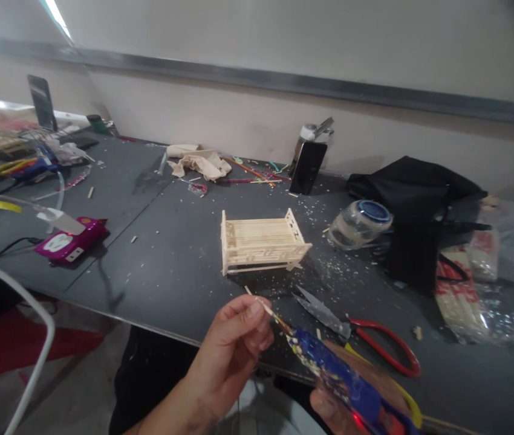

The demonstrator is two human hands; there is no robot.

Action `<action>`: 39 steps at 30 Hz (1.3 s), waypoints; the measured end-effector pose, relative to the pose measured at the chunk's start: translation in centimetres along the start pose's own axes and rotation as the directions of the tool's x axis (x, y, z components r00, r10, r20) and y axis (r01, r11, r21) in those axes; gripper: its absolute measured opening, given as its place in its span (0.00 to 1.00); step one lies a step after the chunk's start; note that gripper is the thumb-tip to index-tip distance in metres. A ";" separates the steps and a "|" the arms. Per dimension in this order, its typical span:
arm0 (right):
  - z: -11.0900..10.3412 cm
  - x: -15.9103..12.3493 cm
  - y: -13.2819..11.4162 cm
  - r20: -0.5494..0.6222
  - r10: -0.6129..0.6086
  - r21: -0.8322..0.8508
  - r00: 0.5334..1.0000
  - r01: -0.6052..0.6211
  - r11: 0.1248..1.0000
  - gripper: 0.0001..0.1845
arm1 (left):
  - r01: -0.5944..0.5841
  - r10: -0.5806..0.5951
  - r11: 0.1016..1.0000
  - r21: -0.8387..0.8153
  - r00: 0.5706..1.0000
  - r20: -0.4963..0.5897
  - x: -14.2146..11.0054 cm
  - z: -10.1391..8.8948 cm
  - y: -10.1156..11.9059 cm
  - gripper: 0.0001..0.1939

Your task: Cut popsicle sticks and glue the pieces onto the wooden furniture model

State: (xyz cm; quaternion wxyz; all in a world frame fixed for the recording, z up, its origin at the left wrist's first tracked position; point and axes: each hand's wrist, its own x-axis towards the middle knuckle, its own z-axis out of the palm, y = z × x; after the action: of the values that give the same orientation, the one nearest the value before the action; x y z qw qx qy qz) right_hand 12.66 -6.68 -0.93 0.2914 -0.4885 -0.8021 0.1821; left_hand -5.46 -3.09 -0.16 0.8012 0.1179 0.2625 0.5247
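My left hand [234, 332] pinches a short, thin wooden stick [266, 308] between thumb and fingertips. My right hand [329, 408] is wrapped round a blue hot glue gun [338, 371], smeared with dried glue and crumbs. Its nozzle points at the stick, very close to the left fingertips; whether they touch is hard to tell. A red light glows near the grip. Just beyond my hands stands a miniature bed frame [261, 241] built of pale wooden sticks. Scissors [370, 338] with red handles lie beside the glue gun, blades pointing away to the left.
A clear jar with a blue lid [361, 223] lies by a black bag [413, 229]. Packaged sticks [459, 296] are at the right. A phone [309, 169] leans upright at the back, near a crumpled cloth [200, 162]. A magenta power strip [73, 240] sits left; wood chips litter the table.
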 end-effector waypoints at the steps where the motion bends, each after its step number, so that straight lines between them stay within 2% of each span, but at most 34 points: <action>1: 0.0 0.1 -0.1 -0.015 -0.014 -0.001 1.000 0.014 1.000 0.15 | 0.000 0.000 1.000 0.005 1.000 -0.003 0.0 0.0 0.0 0.08; 5: 0.1 0.6 -0.6 -0.142 -0.059 0.000 0.988 0.060 0.998 0.20 | -0.008 0.008 1.000 0.021 1.000 -0.007 -0.1 0.1 0.0 0.08; 9: 0.3 0.7 -1.1 -0.246 -0.029 0.069 0.969 0.047 0.997 0.19 | 0.000 0.001 0.999 0.047 1.000 -0.010 -0.2 0.2 0.0 0.08; 12: 0.1 0.5 -0.9 -0.228 0.020 0.131 0.973 0.010 0.991 0.18 | -0.025 0.031 0.995 0.092 0.997 -0.069 -0.1 -0.1 0.2 0.06; 14: -0.4 0.5 -0.8 -0.175 0.048 0.164 0.983 -0.019 0.986 0.19 | -0.128 0.155 0.969 0.210 0.981 -0.114 0.0 -0.5 0.5 0.05; 16: -1.1 0.6 -0.9 -0.138 0.062 0.177 0.988 -0.037 0.984 0.20 | -0.289 0.356 0.854 0.433 0.931 -0.080 0.1 -0.9 0.9 0.04; 17: -1.5 0.7 -1.0 -0.137 0.062 0.176 0.989 -0.038 0.984 0.21 | -0.366 0.452 0.743 0.561 0.892 -0.017 0.1 -1.0 1.2 0.03; 19: -2.1 1.1 -1.5 -0.146 0.066 0.182 0.987 -0.039 0.982 0.22 | -0.470 0.577 0.437 0.767 0.800 0.162 0.2 -1.2 1.7 0.01; 22: -2.5 1.7 -2.4 -0.125 0.077 0.203 0.989 -0.050 0.978 0.22 | -0.523 0.594 -0.030 0.852 0.676 0.436 0.1 -1.0 2.4 0.04; 23: -2.4 2.0 -2.6 -0.114 0.074 0.208 0.991 -0.049 0.977 0.22 | -0.527 0.580 -0.142 0.838 0.642 0.502 0.1 -0.9 2.6 0.05; 25: -2.1 2.3 -2.9 -0.107 0.058 0.219 0.993 -0.033 0.975 0.21 | -0.529 0.553 -0.285 0.799 0.590 0.588 -0.1 -0.7 2.9 0.06; 27: -1.8 2.4 -3.0 -0.122 0.055 0.229 0.991 -0.026 0.973 0.19 | -0.528 0.538 -0.348 0.774 0.564 0.626 -0.2 -0.7 3.1 0.07; 29: -1.7 2.4 -3.0 -0.132 0.061 0.229 0.989 -0.030 0.973 0.17 | -0.535 0.527 -0.367 0.761 0.554 0.644 -0.3 -0.7 3.2 0.08; 39: -1.8 2.1 -2.8 -0.090 0.086 0.213 0.992 -0.065 0.975 0.17 | -0.564 0.526 -0.356 0.745 0.538 0.659 -0.5 -0.6 3.2 0.10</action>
State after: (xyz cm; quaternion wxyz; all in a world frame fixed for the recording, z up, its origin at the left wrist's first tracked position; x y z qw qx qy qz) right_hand 11.16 -6.05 2.66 0.3732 -0.4936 -0.7439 0.2524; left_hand -8.46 -2.21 0.98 0.1273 0.7365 0.4315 0.5052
